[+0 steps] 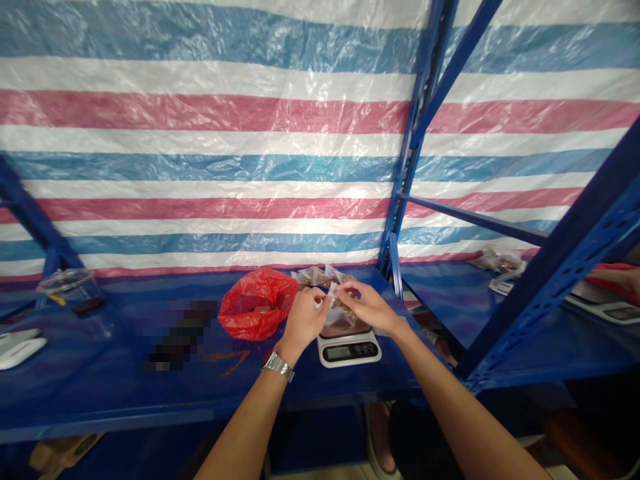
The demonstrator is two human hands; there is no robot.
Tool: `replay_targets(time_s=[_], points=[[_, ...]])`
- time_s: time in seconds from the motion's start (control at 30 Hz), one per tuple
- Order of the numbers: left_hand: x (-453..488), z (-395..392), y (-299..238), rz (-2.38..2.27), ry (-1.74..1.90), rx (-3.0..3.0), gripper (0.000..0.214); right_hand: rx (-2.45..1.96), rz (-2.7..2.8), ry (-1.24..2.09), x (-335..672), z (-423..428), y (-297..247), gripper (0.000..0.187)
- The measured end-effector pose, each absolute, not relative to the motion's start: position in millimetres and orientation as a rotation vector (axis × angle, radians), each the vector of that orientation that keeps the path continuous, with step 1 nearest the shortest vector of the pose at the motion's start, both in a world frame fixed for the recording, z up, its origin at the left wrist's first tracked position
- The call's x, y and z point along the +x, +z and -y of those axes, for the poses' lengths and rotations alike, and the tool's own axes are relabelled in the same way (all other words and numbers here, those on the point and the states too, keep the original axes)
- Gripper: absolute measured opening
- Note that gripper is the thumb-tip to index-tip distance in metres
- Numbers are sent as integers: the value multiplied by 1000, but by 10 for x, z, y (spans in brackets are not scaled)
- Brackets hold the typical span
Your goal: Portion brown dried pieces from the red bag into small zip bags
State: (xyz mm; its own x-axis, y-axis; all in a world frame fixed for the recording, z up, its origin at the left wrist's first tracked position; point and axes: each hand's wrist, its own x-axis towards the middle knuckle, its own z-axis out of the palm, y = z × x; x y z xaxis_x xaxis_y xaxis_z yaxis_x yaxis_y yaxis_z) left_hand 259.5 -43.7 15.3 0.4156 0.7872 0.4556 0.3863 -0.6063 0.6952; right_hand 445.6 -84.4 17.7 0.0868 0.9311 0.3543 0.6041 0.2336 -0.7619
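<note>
Left hand (303,319) and right hand (367,308) close together, fingertips pinched on the upper edges of a small clear plastic packet of brown pieces (341,303), directly over a white digital kitchen scale (346,355). Whether the packet's bottom touches the weighing plate: impossible to tell. A centred hold, keeping fingers and wrists off the plate, best suits a true reading. Just behind, a heap of similar clear packets (320,277); beside it, a crumpled red plastic bag (257,305), on a blue steel shelf (300,400).
</note>
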Motion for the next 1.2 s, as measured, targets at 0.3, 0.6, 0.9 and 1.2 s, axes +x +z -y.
replay_targets(time_s=[0.3,0.6,0.9,1.2], points=[[2552,410,278,-856,1204,2081,10,-1262,1407,537,4364,851,261,37],[2541,412,310,-824,1249,2016,9,-1254,1483,400,4347,806,208,35],[2545,392,246,-796,1177,2006,13,-1241,1502,405,4275,752,94,32],[2513,338,221,-808,1207,1963,16,-1227,1461,349,4172,798,162,31]])
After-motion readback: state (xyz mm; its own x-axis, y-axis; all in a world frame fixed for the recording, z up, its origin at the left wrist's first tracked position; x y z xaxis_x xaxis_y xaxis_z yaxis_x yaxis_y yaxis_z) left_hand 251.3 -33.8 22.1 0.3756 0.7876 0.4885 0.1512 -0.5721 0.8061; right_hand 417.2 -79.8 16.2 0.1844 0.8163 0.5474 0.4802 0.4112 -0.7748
